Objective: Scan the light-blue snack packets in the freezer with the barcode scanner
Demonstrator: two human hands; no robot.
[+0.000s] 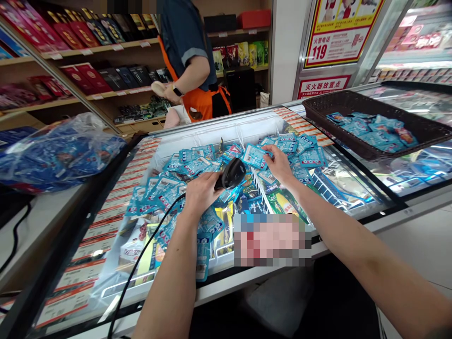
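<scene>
My left hand is closed round the handle of a black barcode scanner, whose head points to the right. A black cord runs from it down past my forearm. With my right hand I pinch a blue snack packet by its right end, its printed label side facing up. The scanner head is just below and left of that packet, apart from it. Many similar blue packets lie scattered over the glass top of a chest freezer, on both sides of my hands.
A dark brown basket at the right holds more blue packets. On the left lies a clear plastic bag of blue packages. Across the freezer stands a person in an orange apron, before shelves of boxes. Price labels line the glass.
</scene>
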